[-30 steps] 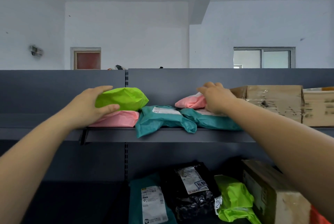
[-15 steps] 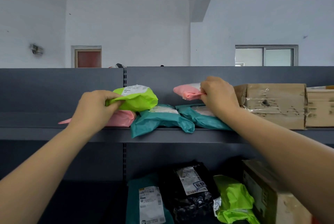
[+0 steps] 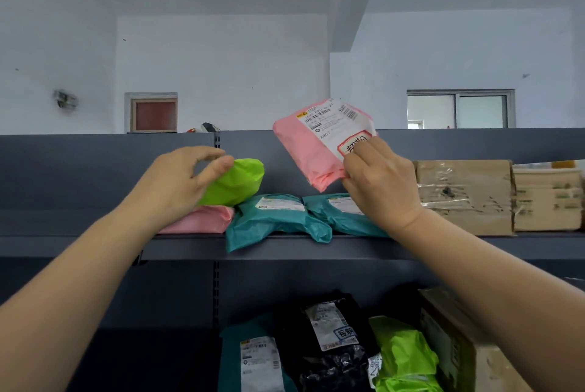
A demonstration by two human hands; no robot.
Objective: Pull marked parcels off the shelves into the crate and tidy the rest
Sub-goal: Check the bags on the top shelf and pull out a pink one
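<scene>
My right hand grips a pink parcel by its lower corner and holds it tilted up above the upper shelf. Its white label with a red-framed stamp faces me. My left hand rests with relaxed fingers against a green parcel, which lies on another pink parcel. Two teal parcels lie side by side on the shelf under the raised one. No crate is in view.
Two taped cardboard boxes stand at the shelf's right end. On the lower shelf lie a teal parcel, a black parcel with a stamped label, a green parcel and a cardboard box.
My right hand has lifted the pink parcel off the teal ones and turned its label toward me. My left hand has set the green parcel back down and loosened its grip.
</scene>
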